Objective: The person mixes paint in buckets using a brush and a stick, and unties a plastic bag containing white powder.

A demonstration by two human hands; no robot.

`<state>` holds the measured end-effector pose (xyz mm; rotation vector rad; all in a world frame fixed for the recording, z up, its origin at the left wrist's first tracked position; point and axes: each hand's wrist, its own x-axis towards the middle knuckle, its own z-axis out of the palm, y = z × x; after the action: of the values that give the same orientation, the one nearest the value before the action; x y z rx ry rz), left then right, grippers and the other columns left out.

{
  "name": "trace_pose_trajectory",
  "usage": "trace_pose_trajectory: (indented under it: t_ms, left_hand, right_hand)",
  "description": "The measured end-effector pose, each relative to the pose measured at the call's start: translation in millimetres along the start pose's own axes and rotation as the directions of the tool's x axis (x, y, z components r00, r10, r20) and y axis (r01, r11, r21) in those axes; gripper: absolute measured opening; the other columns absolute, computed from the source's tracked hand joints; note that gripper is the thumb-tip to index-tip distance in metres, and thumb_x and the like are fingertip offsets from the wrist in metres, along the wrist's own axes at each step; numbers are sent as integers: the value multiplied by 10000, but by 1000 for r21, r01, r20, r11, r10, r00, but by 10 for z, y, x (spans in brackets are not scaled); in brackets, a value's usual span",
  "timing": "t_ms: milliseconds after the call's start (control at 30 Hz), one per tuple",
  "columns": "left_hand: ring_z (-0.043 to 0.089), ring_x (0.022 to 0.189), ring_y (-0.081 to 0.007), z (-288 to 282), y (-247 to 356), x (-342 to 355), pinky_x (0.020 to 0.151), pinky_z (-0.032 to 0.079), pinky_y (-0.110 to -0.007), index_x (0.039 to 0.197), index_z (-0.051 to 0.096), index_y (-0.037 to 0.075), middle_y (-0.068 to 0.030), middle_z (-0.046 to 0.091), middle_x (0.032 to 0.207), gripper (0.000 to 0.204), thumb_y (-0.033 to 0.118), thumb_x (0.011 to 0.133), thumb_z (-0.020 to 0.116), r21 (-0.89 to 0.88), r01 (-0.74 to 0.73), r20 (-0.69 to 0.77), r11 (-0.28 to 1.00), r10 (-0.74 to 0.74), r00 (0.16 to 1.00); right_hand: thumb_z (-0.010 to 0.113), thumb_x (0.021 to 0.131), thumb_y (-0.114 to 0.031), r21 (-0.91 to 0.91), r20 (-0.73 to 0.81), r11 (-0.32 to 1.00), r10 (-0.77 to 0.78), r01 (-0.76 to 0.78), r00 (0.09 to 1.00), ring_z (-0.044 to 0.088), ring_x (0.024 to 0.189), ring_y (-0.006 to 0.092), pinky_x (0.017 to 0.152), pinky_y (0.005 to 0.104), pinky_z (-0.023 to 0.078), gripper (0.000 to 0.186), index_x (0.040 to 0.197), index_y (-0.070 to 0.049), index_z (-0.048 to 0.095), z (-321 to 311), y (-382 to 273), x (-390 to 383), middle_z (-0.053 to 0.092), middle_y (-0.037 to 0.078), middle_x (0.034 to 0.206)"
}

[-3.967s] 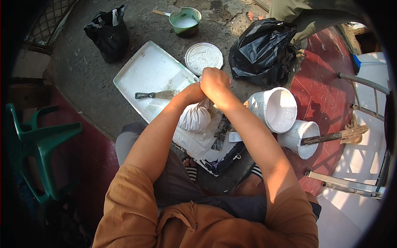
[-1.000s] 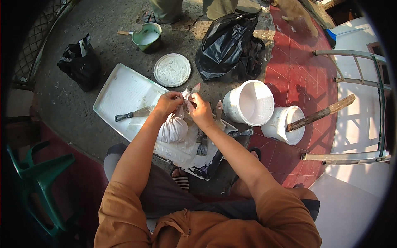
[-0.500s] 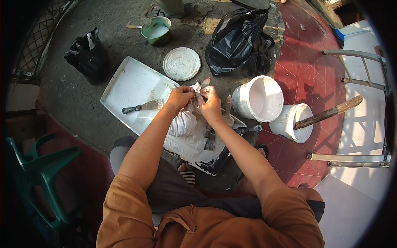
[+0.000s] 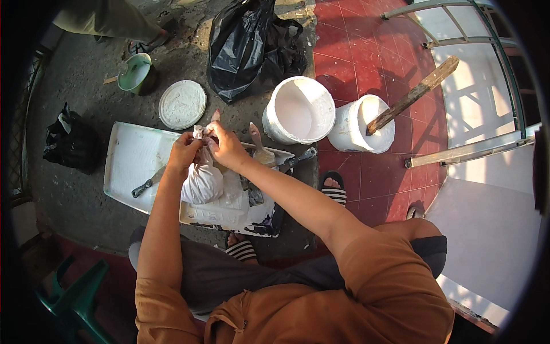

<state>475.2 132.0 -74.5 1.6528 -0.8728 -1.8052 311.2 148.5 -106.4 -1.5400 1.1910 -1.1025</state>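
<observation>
A plastic bag [image 4: 203, 184] bulging with white material rests over the paint tray [image 4: 119, 155]. My left hand [image 4: 184, 151] pinches its gathered neck from the left. From the right, the fingers of my right hand [image 4: 227, 149] close on the same twisted neck, whose crumpled end sticks up between both hands. Left of the bag, a scraper [image 4: 143, 187] with a dark handle lies in the tray. Right of my right hand are a paintbrush [image 4: 256, 139] coated in white and another dark-handled tool [image 4: 302, 157] at the tray's edge.
Two white buckets [image 4: 275, 117] stand at the right, one with a wooden stick [image 4: 415, 94] leaning in it. Behind are a round white lid [image 4: 182, 92], a green pail [image 4: 135, 74] and black bags [image 4: 238, 51]. Another person's leg [image 4: 114, 20] is at the far left, a ladder [image 4: 475, 152] at right.
My view has turned to the right, so the scene sits further left in it. Both hands stay at the bag's neck, where its gathered end now looks more tightly bunched.
</observation>
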Motion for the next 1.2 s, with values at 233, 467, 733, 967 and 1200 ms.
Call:
trace_pose_trajectory:
  t_ms: [233, 467, 733, 967, 1200]
  left_hand:
    - [509, 595, -82, -66, -70, 13, 535, 433, -243, 1049, 607, 48, 10, 562, 757, 139, 142, 947, 622, -24, 15, 23, 1000, -15, 1000]
    - [568, 657, -97, -12, -87, 49, 520, 468, -279, 1166, 550, 36, -46, 634, 863, 363, 338, 988, 647, 482, -54, -76, 875, 103, 992]
    - [687, 853, -301, -224, -11, 13, 761, 518, -395, 1063, 598, -27, -203, 700, 930, 378, 312, 921, 689, 662, -168, -24, 731, 244, 969]
    - [696, 848, -338, -355, 103, -67, 762, 519, -410, 1089, 607, 12, -223, 709, 913, 299, 270, 944, 649, 711, -163, -46, 684, 277, 960]
    - [673, 778, -365, -305, 99, -83, 734, 508, -444, 1109, 580, 66, -226, 690, 814, 217, 227, 966, 606, 754, -196, -51, 627, 353, 934]
  right_hand:
    - [653, 834, -48, -331, -31, 934, -155, 136, 987, 581, 1134, 396, 934, 450, 499, 232, 1054, -9, 588, 23, -29, -91, 596, 195, 1200]
    - [570, 851, -26, -230, -77, 969, -106, 86, 991, 568, 1040, 428, 886, 482, 481, 220, 1064, -5, 521, 55, 42, -43, 553, 207, 1083]
    - [599, 915, -75, -46, -272, 968, 225, -247, 936, 610, 938, 413, 821, 472, 485, 138, 997, 10, 529, 297, 116, 23, 599, 217, 964]
    - [641, 877, -102, 224, -282, 747, 664, -625, 693, 694, 880, 352, 804, 424, 534, 156, 979, 14, 624, 253, 276, 364, 702, 203, 936]
    - [657, 861, -116, 73, -370, 809, 565, -584, 737, 699, 917, 374, 821, 432, 540, 163, 957, 16, 643, 154, 306, 539, 708, 232, 946]
